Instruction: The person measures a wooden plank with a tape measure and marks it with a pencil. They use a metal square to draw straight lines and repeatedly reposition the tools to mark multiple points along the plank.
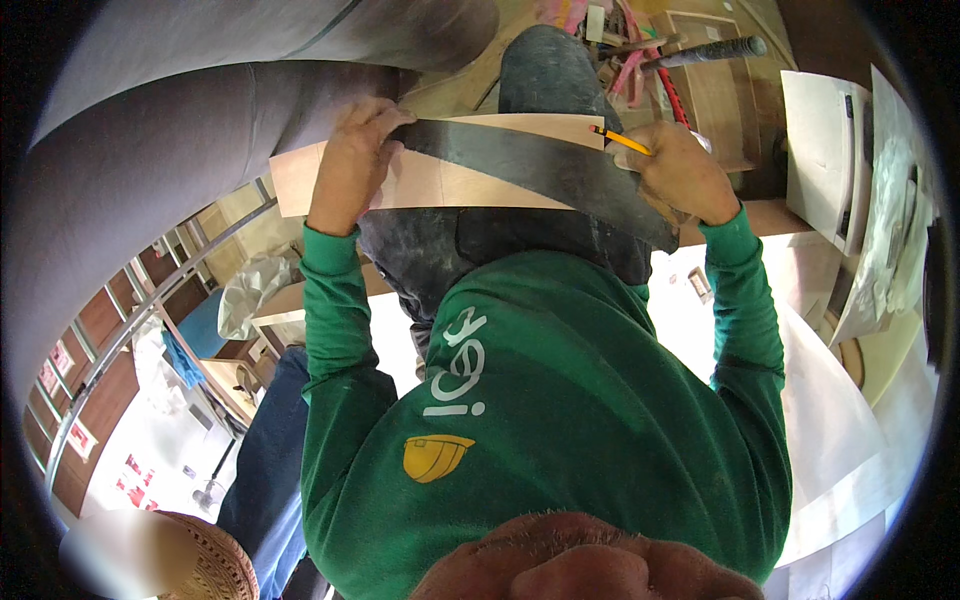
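Note:
A pale wooden board (480,185) lies crosswise over my dark-trousered knee and lap. A long, dark, tapering saw blade (520,165) lies diagonally on it. My left hand (350,165) pinches the blade's narrow end at the board's left part, its thumb against the board. My right hand (685,170) is closed round a yellow pencil (622,138) pointing left, and rests on the blade's wide right end; the brown part there is partly hidden beneath it.
A grey curved duct (180,130) fills the upper left. Tools with dark handles (710,52) and a wooden box (735,110) lie beyond. White panels (820,160) stand at right. Metal railing (150,300) runs at left. Another person (260,450) is at lower left.

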Available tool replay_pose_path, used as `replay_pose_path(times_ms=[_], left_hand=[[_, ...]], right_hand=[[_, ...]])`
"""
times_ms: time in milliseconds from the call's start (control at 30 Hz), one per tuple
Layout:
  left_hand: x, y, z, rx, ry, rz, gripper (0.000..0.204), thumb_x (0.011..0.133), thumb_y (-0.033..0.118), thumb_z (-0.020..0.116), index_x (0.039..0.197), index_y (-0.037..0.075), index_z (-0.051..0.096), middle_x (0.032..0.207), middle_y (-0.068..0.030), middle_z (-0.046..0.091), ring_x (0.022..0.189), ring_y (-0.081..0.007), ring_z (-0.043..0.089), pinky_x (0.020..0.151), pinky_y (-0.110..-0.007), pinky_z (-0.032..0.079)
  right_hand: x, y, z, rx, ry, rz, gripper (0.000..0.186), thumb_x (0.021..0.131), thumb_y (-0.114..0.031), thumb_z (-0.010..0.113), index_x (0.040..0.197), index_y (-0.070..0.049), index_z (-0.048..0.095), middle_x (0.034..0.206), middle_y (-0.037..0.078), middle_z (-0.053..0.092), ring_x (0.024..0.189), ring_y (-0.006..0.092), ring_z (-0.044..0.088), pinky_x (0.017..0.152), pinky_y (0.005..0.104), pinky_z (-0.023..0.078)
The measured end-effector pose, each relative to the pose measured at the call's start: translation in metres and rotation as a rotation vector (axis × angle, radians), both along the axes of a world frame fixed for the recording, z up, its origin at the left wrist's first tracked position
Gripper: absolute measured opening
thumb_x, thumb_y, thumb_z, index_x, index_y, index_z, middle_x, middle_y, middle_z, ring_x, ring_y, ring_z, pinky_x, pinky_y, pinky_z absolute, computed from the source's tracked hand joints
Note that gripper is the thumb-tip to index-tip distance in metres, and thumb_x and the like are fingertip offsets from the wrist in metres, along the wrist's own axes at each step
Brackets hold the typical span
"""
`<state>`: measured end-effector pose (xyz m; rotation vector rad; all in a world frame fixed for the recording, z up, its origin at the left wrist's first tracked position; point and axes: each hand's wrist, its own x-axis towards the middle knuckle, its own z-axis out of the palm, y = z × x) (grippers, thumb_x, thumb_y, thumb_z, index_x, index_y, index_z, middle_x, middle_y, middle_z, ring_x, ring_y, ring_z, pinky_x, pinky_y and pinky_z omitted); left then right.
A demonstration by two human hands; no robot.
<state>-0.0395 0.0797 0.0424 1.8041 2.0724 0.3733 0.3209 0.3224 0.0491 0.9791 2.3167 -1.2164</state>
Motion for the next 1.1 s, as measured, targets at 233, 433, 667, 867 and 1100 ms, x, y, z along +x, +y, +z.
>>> replay_pose_path(times_ms=[233, 433, 667, 867, 1100], left_hand=[[0.025, -0.015, -0.006, -0.006, -0.040, 0.123, 0.034, 0.098, -0.002, 0.072, 0.130, 0.005, 0.078, 0.134, -0.0184, 0.072, 0.126, -0.0441, 0.068, 0.111, -0.050, 0.055], [0.018, -0.016, -0.004, 0.078, -0.032, 0.118, 0.030, 0.099, 0.020, 0.079, 0.124, 0.004, 0.079, 0.133, -0.0171, 0.073, 0.120, -0.0440, 0.067, 0.112, -0.052, 0.052], [0.026, -0.012, -0.013, 0.018, -0.016, 0.230, 0.041, 0.094, 0.036, 0.089, 0.120, 0.006, 0.079, 0.138, -0.0158, 0.078, 0.128, -0.0432, 0.067, 0.111, -0.051, 0.053], [0.033, -0.015, -0.018, 0.077, -0.006, 0.259, 0.048, 0.091, 0.036, 0.091, 0.124, 0.005, 0.078, 0.138, -0.0167, 0.078, 0.127, -0.0423, 0.067, 0.110, -0.050, 0.053], [0.048, -0.014, -0.014, 0.072, 0.001, 0.271, 0.060, 0.092, 0.041, 0.091, 0.131, -0.001, 0.072, 0.136, -0.0204, 0.077, 0.130, -0.0449, 0.065, 0.112, -0.053, 0.052]], right_hand=[[-0.002, 0.001, 0.001, 0.018, -0.016, 0.017, 0.030, 0.099, -0.024, 0.080, 0.119, -0.003, 0.084, 0.101, 0.029, 0.076, 0.098, 0.0491, 0.074, 0.089, 0.0578, 0.056], [-0.004, 0.002, 0.003, -0.019, 0.000, -0.015, 0.030, 0.102, -0.026, 0.079, 0.118, -0.001, 0.084, 0.099, 0.029, 0.076, 0.090, 0.0484, 0.074, 0.084, 0.0555, 0.057], [-0.008, 0.000, 0.005, -0.090, -0.050, -0.056, 0.031, 0.103, -0.027, 0.079, 0.119, -0.001, 0.083, 0.097, 0.028, 0.076, 0.086, 0.0449, 0.075, 0.082, 0.0532, 0.058], [-0.001, 0.003, -0.005, -0.028, 0.028, -0.001, 0.032, 0.103, -0.028, 0.079, 0.119, 0.000, 0.082, 0.095, 0.028, 0.076, 0.085, 0.0442, 0.075, 0.081, 0.0518, 0.058], [-0.004, 0.004, -0.003, -0.081, -0.032, -0.023, 0.035, 0.104, -0.032, 0.078, 0.118, 0.000, 0.083, 0.097, 0.028, 0.074, 0.092, 0.0444, 0.075, 0.085, 0.0530, 0.057]])
